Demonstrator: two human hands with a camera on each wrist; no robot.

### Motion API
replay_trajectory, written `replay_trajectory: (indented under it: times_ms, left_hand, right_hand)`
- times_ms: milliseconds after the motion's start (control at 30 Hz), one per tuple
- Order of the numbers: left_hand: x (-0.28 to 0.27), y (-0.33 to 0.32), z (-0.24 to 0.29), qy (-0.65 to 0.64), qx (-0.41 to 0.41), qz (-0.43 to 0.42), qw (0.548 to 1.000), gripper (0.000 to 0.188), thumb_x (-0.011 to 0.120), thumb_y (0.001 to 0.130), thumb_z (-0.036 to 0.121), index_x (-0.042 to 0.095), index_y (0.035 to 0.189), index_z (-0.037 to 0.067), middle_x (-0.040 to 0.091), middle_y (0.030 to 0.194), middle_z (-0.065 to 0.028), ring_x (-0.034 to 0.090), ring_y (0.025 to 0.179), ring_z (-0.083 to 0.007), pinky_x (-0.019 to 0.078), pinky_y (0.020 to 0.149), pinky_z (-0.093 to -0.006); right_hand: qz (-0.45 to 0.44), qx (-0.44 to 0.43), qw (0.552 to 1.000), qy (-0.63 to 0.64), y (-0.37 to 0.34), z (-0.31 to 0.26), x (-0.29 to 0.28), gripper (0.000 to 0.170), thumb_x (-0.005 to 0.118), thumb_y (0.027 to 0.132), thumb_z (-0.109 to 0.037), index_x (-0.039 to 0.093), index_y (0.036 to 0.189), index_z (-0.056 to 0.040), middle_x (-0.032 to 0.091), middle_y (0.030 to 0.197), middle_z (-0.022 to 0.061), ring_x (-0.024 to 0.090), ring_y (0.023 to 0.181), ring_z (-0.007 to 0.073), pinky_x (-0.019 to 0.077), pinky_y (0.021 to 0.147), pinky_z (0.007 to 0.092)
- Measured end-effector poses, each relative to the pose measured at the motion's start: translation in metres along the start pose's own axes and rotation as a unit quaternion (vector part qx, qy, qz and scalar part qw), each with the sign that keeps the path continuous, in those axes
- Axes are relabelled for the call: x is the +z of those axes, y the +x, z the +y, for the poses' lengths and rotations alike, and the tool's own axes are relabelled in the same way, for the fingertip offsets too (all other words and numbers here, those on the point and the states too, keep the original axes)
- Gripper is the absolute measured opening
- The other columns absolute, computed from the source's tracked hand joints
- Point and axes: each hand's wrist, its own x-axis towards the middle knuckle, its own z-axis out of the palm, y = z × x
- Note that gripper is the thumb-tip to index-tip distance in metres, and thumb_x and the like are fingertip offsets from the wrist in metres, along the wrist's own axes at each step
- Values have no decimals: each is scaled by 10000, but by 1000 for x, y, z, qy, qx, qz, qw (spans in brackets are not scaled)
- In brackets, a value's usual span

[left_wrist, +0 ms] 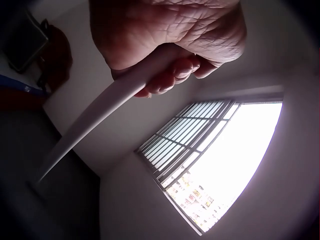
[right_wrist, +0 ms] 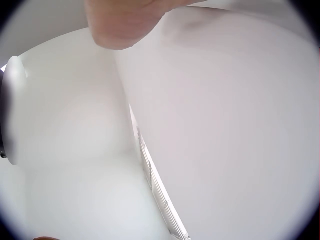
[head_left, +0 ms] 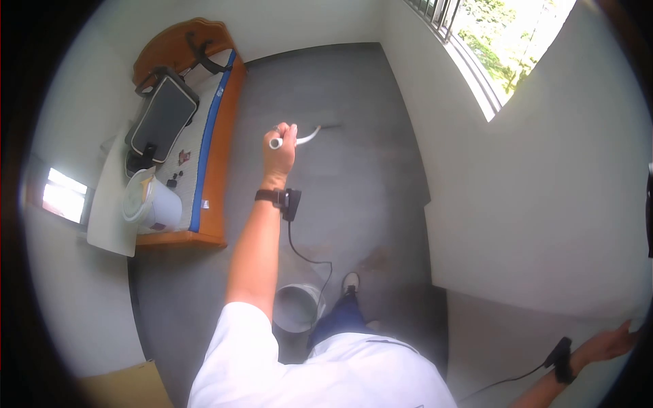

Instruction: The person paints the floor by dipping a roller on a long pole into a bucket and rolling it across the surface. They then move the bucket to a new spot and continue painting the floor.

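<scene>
My left hand point(head_left: 277, 153), reaching forward over the floor, grips a long white pole point(head_left: 308, 138) near its hollow top end. In the left wrist view, fingers curl around the pole point(left_wrist: 100, 110), which runs away and narrows toward the floor. A small dark piece or mark point(head_left: 331, 126) shows at the pole's far end; its kind cannot be made out. My right hand point(head_left: 605, 344) is out to the side, close to the white wall at the right edge. Only the heel of the right hand point(right_wrist: 127, 25) appears in the right wrist view, near the pale wall surface.
Left of me stands a wooden bed point(head_left: 216, 204) carrying a dark chair part point(head_left: 163, 119) and a lidded white bucket point(head_left: 160, 204). Another bucket point(head_left: 297, 307) sits on the grey floor point(head_left: 340, 190) by my leg. A window point(head_left: 496, 54) opens in the right wall.
</scene>
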Motion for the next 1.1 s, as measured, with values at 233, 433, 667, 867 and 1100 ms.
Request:
replay_trajectory:
  times_ms: [233, 433, 667, 867, 1100]
  left_hand:
    - [12, -53, 23, 46, 41, -41, 997, 337, 575, 903, 76, 417, 608, 33, 376, 509, -6, 362, 487, -104, 284, 455, -308]
    - [-21, -195, 98, 50, 94, -69, 992, 225, 615, 774, -80, 438, 681, 24, 467, 645, -106, 470, 558, -260, 427, 538, -346]
    - [-81, -236, 156, 8, 97, -78, 992, 155, 563, 760, -96, 470, 698, 11, 479, 673, -119, 501, 592, -295, 496, 666, -394]
    - [-45, -214, 99, 57, 122, -50, 990, 125, 577, 772, -78, 498, 734, 11, 493, 673, -125, 495, 586, -307, 442, 580, -360]
    - [-11, -129, 30, 30, 62, -16, 997, 248, 574, 846, -50, 406, 676, 18, 428, 594, -112, 423, 506, -282, 466, 618, -367]
  right_hand:
    - [-446, 226, 570, 652, -9, -261, -92, 480, 548, 909, -86, 468, 1371, 17, 500, 1399, 150, 460, 1311, 245, 315, 1104, 381]
    - [-551, -117, 412, 716, -25, -429, -137, 600, 697, 807, -140, 465, 1336, 20, 502, 1335, 245, 587, 1119, 389, 492, 928, 396]
    - [-519, -304, 323, 731, -79, -519, -201, 817, 729, 759, -161, 322, 1462, -81, 362, 1459, 246, 595, 1080, 416, 529, 865, 428]
    - [-580, -251, 288, 719, -89, -553, -208, 792, 690, 790, -157, 298, 1473, -79, 377, 1449, 239, 513, 1214, 415, 487, 969, 421]
    - [-741, -44, 232, 629, -97, -553, -164, 721, 649, 866, -206, 307, 1478, -42, 461, 1406, 202, 584, 1161, 308, 502, 941, 393]
